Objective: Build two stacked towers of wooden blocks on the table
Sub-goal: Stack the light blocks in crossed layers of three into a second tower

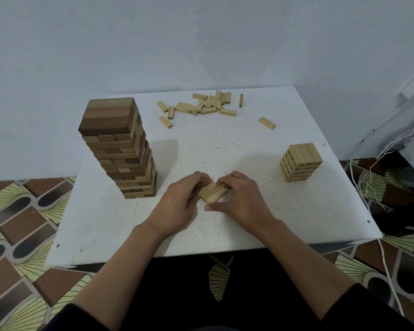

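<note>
Two hands (left (177, 204), right (242, 199)) curl round blocks (213, 193).

Black sleeves (67, 316) bunched near both elbows; forearms (120, 261), left hand (177, 203) and right hand (244, 199) bare.

White table top (225, 151) with block stacks and loose blocks.
Left side: tall tower (120, 149) of mixed dark and light blocks, upright. Right side: short tower (300, 162) of light blocks, well apart from the tall one. Far edge: loose blocks (201, 106) scattered flat, single block (267, 122) apart to the right. Near front centre: small block cluster (213, 193), gripped between left hand (179, 201) and right hand (239, 199); contact with surface not discernible.
</note>
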Available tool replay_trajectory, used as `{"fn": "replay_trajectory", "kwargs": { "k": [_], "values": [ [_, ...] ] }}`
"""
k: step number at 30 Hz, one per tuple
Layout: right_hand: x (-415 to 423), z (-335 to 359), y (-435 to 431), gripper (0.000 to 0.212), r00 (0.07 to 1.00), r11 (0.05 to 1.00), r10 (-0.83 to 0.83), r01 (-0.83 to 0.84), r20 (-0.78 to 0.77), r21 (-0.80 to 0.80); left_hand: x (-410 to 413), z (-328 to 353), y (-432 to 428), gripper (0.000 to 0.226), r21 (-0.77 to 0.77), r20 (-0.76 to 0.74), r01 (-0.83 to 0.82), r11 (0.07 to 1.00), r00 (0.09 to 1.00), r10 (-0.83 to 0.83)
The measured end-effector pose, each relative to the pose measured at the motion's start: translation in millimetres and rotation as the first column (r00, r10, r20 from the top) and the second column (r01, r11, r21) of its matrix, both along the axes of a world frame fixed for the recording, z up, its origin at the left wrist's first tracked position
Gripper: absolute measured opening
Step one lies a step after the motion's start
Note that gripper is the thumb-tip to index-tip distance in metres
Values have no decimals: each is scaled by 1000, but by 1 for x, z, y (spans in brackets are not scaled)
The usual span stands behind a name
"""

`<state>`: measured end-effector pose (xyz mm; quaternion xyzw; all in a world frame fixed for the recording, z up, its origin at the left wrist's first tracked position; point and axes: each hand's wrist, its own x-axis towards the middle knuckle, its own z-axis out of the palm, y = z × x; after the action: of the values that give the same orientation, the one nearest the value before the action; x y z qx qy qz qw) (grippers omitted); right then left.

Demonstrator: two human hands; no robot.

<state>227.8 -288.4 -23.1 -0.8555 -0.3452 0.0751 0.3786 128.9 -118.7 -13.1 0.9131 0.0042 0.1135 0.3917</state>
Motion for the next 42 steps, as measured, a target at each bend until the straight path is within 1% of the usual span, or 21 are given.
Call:
{"fn": "replay_trajectory", "kwargs": {
  "k": [2, 5, 7, 9, 10, 12, 15, 18, 21, 24, 26, 28, 29, 31, 34, 38, 40, 42],
  "values": [
    [-2, -1, 1, 65, 1000, 1000, -16, 16, 12, 2, -1, 0, -1, 48, -5, -5, 8, 1000, 1000, -8],
    [-5, -2, 1, 65, 999, 1000, -28, 28, 20, 9, -2, -3, -5, 45, -18, -5, -11, 1000, 1000, 11],
    [-7, -2, 0, 67, 999, 1000, -26, 25, 22, 18, -5, -4, -9, 42, -11, 25, -45, 999, 999, 45],
    [-7, 0, -4, 70, 999, 998, -28, 29, -32, 59, -8, -4, -12, 38, -18, 44, -105, 994, 993, 106],
    [-6, 1, -7, 68, 997, 996, -27, 32, -67, 82, -10, -5, -13, 37, -23, 40, -140, 990, 989, 140],
    [-3, 4, -14, 53, 996, 993, -25, 35, -87, 111, -13, -7, -14, 43, 3, 1, -181, 983, 983, 181],
    [2, 3, -19, 31, 999, 993, -37, 39, -18, 115, -13, -13, -16, 56, 92, -53, -198, 976, 978, 203],
    [5, 1, -20, 27, 1000, 996, -16, 15, 16, 88, -10, -16, -19, 67, 86, -61, -235, 968, 969, 240],
    [3, -4, -19, 25, 999, 996, 3, -6, 37, 88, -4, -16, -22, 68, 60, -54, -255, 965, 965, 258],
    [-3, -8, -18, 24, 998, 994, 3, -10, 62, 105, 0, -13, -15, 71, 53, -87, -209, 976, 973, 213],
    [-6, -11, -20, 24, 995, 994, 0, -11, 100, 112, 1, -11, -5, 70, 66, -105, -118, 991, 987, 124],
    [-11, -12, -22, 32, 991, 995, -11, -2, 130, 101, 0, -9, 5, 65, 90, -121, -11, 996, 992, 22],
    [-12, -12, -23, 41, 989, 997, -15, 4, 148, 73, 1, -9, 9, 62, 105, -128, 34, 994, 992, -20],
    [-13, -12, -24, 58, 985, 999, -4, 10, 172, -33, 0, -8, 14, 59, 129, -137, 83, 988, 988, -66],
    [-14, -13, -26, 75, 988, 976, 60, -28, 142, -217, -4, -9, 12, 62, 152, -130, 62, 986, 991, -42],
    [-19, -12, -28, 84, 981, 912, 144, -82, 128, -402, -20, -17, 1, 72, 195, -99, -42, 980, 993, 63],
    [-22, -11, -28, 85, 973, 868, 183, -93, 141, -488, -27, -22, -7, 76, 277, -126, -90, 956, 983, 130],
    [-23, -12, -27, 84, 963, 836, 211, -89, 168, -541, -29, -28, -13, 78, 396, -173, -99, 913, 968, 181]
  ]
}}
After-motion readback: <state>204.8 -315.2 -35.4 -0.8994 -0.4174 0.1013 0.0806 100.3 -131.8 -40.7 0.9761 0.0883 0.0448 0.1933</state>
